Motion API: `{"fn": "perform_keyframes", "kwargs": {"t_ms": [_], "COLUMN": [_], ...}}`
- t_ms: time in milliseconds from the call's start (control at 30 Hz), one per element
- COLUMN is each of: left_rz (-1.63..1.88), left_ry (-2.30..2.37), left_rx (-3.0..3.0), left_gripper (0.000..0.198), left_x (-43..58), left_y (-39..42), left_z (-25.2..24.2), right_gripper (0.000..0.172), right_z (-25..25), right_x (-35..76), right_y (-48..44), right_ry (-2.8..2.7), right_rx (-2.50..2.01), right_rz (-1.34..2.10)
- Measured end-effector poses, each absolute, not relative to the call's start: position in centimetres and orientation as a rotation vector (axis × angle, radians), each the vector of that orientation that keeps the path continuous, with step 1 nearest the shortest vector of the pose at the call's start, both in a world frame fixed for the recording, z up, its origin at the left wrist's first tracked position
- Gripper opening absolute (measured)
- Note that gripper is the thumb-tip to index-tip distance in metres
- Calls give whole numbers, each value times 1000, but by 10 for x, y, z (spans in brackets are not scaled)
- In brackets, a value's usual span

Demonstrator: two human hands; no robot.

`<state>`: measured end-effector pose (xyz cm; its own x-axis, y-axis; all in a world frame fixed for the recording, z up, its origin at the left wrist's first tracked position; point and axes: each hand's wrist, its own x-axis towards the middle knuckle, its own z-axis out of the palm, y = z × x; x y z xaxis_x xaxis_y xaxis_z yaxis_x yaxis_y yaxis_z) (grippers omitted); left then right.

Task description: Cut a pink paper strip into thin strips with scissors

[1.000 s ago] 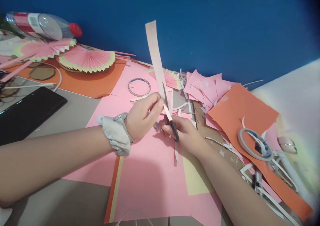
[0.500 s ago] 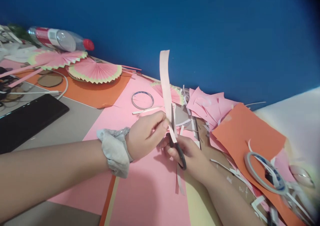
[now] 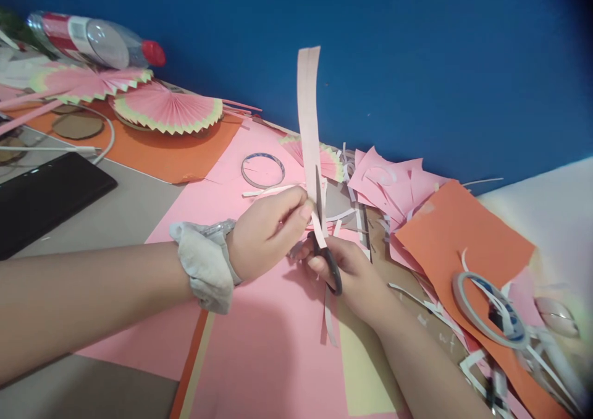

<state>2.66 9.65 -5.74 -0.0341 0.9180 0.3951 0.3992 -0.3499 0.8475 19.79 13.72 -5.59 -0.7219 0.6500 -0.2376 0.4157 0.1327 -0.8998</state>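
Observation:
Upright in front of the blue wall stands a long pale pink paper strip (image 3: 308,110). My left hand (image 3: 271,227), with a pale scrunchie (image 3: 204,264) at its wrist, pinches the strip's edge near its lower end. Black-handled scissors (image 3: 331,270) are in my right hand (image 3: 354,277), fingers around the handles. Their blades point up along the lower part of the strip, which lies between them. A thin paper sliver (image 3: 328,320) hangs below the scissors. Pink paper sheets (image 3: 259,357) lie under both hands.
Folded pink fans (image 3: 171,110) and a plastic bottle (image 3: 102,42) lie at the far left, near a black phone (image 3: 55,196). A thin tape ring (image 3: 262,170) sits behind my left hand. Orange paper (image 3: 467,233), a tape roll (image 3: 491,314) and paper scraps (image 3: 393,184) spread along the right.
The whole view has shifted, so most things sit higher in the picture. The scissors' blades look closer together around the strip. Both hands keep their holds.

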Motion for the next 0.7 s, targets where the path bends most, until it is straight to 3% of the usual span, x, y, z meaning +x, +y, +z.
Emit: {"fn": "perform_keyframes", "kwargs": {"t_ms": [700], "left_rz": [1384], "left_ry": [1353], "left_rx": [1714], "left_gripper": [27], "left_x": [27], "left_y": [95], "left_z": [-56], "right_gripper": [30], "right_z": [-55], "right_x": [196], "right_y": [136], "right_ry": [-2236], "right_rx": [-1100], "right_rz": [1535]}}
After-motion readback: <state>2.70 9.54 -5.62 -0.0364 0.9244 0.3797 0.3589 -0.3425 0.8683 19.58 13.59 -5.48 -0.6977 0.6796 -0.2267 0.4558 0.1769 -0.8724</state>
